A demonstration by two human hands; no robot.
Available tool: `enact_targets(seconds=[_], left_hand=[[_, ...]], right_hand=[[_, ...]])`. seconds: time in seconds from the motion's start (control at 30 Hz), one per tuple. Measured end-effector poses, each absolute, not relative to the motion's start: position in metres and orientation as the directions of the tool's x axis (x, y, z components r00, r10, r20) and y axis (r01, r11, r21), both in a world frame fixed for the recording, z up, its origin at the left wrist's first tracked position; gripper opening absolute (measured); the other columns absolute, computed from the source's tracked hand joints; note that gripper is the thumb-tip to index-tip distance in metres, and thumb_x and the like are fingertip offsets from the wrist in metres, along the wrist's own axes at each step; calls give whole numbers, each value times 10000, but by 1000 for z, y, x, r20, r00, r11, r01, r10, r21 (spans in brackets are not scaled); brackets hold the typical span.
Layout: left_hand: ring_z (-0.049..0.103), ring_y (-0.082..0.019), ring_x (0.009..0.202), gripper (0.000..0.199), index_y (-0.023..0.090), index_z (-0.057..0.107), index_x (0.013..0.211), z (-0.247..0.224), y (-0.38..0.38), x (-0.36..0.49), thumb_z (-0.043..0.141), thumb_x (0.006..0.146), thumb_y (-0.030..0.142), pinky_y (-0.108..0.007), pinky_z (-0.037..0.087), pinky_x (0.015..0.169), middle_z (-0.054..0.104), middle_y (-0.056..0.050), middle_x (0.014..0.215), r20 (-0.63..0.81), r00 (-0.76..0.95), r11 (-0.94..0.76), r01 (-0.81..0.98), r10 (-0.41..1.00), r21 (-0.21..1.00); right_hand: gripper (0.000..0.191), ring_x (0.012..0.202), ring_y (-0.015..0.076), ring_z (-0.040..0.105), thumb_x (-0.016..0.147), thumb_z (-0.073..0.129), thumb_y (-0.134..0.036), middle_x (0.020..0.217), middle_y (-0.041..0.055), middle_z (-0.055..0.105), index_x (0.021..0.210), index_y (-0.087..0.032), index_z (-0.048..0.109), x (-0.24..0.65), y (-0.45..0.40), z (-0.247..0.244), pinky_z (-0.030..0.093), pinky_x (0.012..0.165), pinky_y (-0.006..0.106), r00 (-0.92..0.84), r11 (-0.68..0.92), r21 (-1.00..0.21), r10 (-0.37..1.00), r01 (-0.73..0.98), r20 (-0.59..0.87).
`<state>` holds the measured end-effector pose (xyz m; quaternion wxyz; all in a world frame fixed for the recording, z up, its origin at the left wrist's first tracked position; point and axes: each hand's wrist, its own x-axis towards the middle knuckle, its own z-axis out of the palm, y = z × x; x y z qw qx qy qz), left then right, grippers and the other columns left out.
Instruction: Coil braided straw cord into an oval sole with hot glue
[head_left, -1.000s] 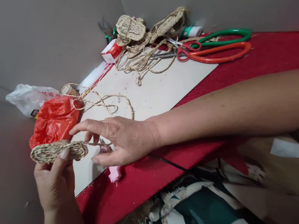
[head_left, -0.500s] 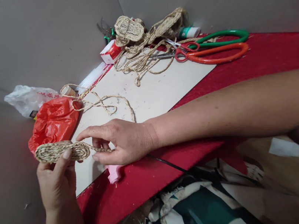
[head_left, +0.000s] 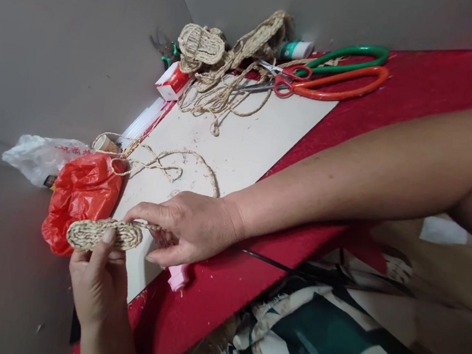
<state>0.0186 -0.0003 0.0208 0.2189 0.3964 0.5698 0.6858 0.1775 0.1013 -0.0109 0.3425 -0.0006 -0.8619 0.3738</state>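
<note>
A flat oval coil of braided straw cord (head_left: 88,233) is pinched in my left hand (head_left: 97,289), with the thumb on its near face and the fingers behind. My right hand (head_left: 193,227) reaches in from the right and is closed around the straw cord (head_left: 146,226) that leaves the coil's right end. Its index fingertip touches or nearly touches the coil's upper edge. The thumb is stretched out below, apart from the index finger. Past the right hand, a loose length of the cord (head_left: 195,156) curves over the white board (head_left: 240,148).
Behind the coil sits a red plastic bag (head_left: 88,184), with a clear bag (head_left: 39,156) beside it. Bundled straw cord (head_left: 228,75), large scissors (head_left: 343,80), small red-handled scissors (head_left: 286,81) and pliers (head_left: 164,48) lie at the back. A pink object (head_left: 178,278) is near the red table's edge (head_left: 205,320).
The coil has shifted slightly right with my left hand, closer to the right hand. Less cord shows between them, and the right index finger has bent down to the coil's edge.
</note>
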Motion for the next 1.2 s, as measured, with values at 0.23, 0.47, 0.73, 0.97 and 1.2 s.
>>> enact_targets(seconds=[0.23,0.47,0.73,0.97,1.2], left_hand=[[618,-116,770,111,149,663,807,17,9,31,715,711,130,-254,509,793,653,-4,808,217,-633,-247,41,743,968],[626,-104,769,120,144,645,780,19,7,35,731,698,154,-208,507,716,647,8,809,165,-699,-252,-22,695,968],[598,-62,693,153,125,650,788,16,14,40,748,672,146,-116,430,551,642,1,786,139,-718,-249,-49,682,967],[599,-46,695,123,142,663,785,18,21,52,736,689,119,-90,415,518,653,17,789,151,-749,-291,-58,645,955],[637,-112,861,118,169,683,862,16,19,58,696,765,236,-230,506,788,688,-12,900,137,-689,-287,-108,712,952]], right_hand=[[571,704,149,599,832,581,-350,846,33,660,1311,-103,392,171,100,-16,368,586,262,-747,808,-582,328,-95,578],[562,713,172,617,870,521,-427,841,64,673,1281,-79,360,166,100,-19,342,566,278,-707,914,-405,295,13,643],[413,747,194,625,920,395,-489,821,64,660,1057,-106,470,161,111,-15,281,538,285,-653,969,-218,242,118,717],[371,755,193,616,921,393,-445,887,83,669,1058,-109,471,164,118,-9,271,542,292,-666,964,-226,261,141,699],[377,767,182,608,890,457,-398,947,96,675,1126,-105,479,168,121,-7,289,553,290,-655,931,-356,321,84,684]])
